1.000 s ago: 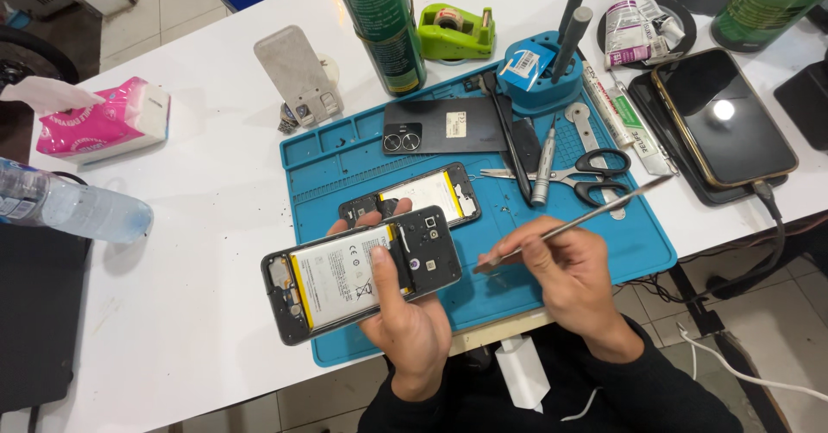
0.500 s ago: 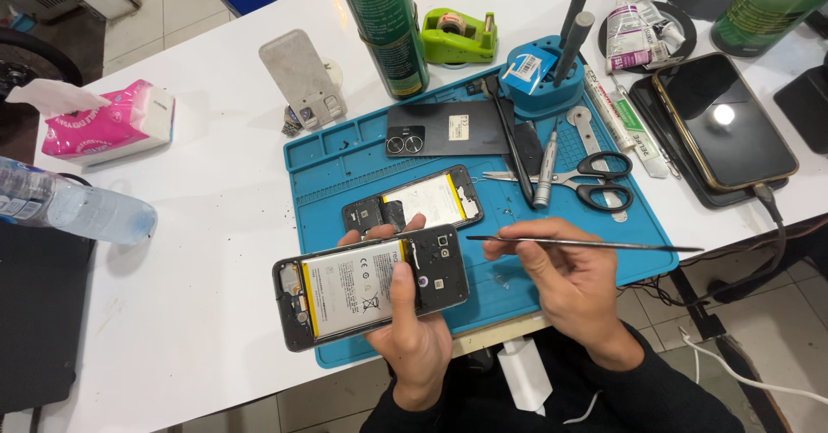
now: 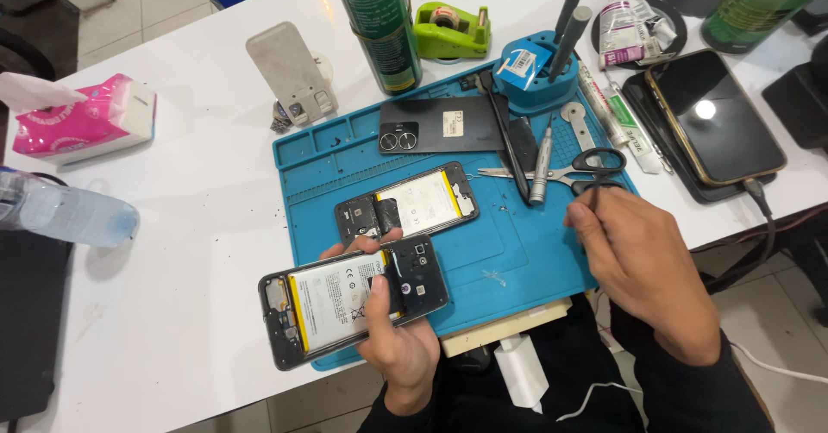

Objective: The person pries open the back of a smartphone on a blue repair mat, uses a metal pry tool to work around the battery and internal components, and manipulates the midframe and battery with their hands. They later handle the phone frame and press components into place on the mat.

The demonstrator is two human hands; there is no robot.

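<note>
The mat (image 3: 517, 252) looks like matt blue rubber, the tabletop (image 3: 190, 191) smooth white, the scissors (image 3: 552, 170) shiny metal, the bottle (image 3: 65, 216) clear plastic.

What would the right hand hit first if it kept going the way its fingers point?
Probably the scissors: the right hand points up and left across the blue mat, fingertips already at the black handles. Height above them is unclear.

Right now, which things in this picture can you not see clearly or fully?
Head view:
- Tool in the right hand: the hand's back covers it, so what it grips cannot be told.
- Open phone: its right end is under the left hand thumb and fingers.
- Green can: top cut off by the upper edge.
- Water bottle: cap end cut off by the left edge.
- Screws on the blue mat: too small to count.
</note>
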